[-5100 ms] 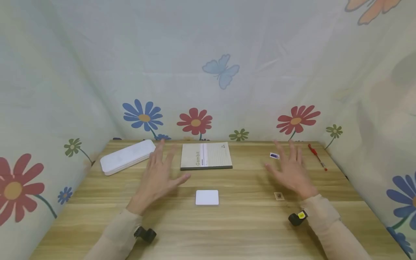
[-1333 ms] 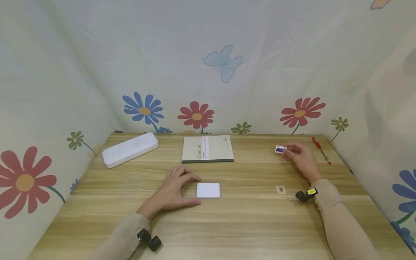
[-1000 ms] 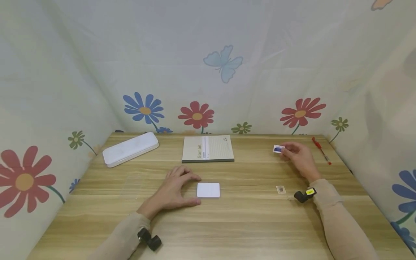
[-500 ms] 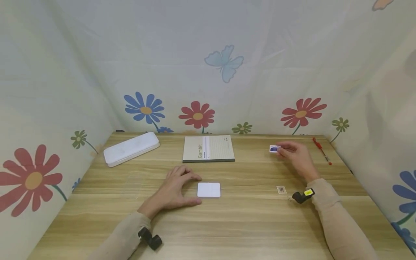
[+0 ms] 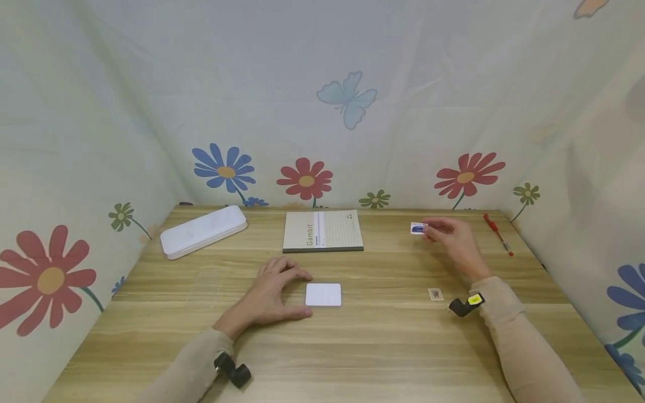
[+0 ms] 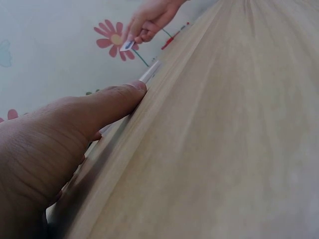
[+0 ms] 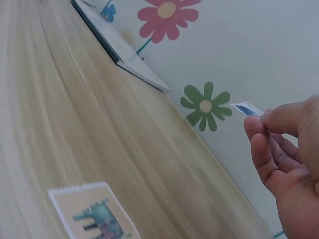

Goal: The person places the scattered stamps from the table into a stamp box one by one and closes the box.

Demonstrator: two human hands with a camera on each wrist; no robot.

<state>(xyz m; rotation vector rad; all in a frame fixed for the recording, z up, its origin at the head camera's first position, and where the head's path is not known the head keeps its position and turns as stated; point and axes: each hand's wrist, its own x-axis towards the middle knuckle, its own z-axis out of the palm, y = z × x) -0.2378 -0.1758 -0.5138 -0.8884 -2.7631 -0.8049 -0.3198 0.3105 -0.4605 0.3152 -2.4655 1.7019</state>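
Observation:
My right hand (image 5: 453, 242) pinches a postage stamp (image 5: 417, 228) with a blue picture between thumb and forefinger, raised over the far right of the table. In the right wrist view the held stamp (image 7: 247, 109) sticks out past the fingertips. My left hand (image 5: 269, 294) rests on the table with thumb and forefinger spread at the left corners of a small white rectangular piece (image 5: 323, 294) with rounded corners. The left thumb tip (image 6: 137, 85) lies right at its edge in the left wrist view. A second stamp (image 5: 435, 294), beige with a teal picture, lies below the right hand.
A notebook (image 5: 339, 232) marked "Gambit" lies at the back middle. On the left is a white lidded case (image 5: 204, 230), with a faint clear sheet (image 5: 205, 288) nearer. A red pen (image 5: 499, 234) lies far right. Flowered cloth (image 5: 252, 84) walls the table's back and sides.
Both hands hovered open earlier. My left hand has come down beside the white piece; my right hand has picked up the blue stamp and carried it a little left. The left hand stays still lately.

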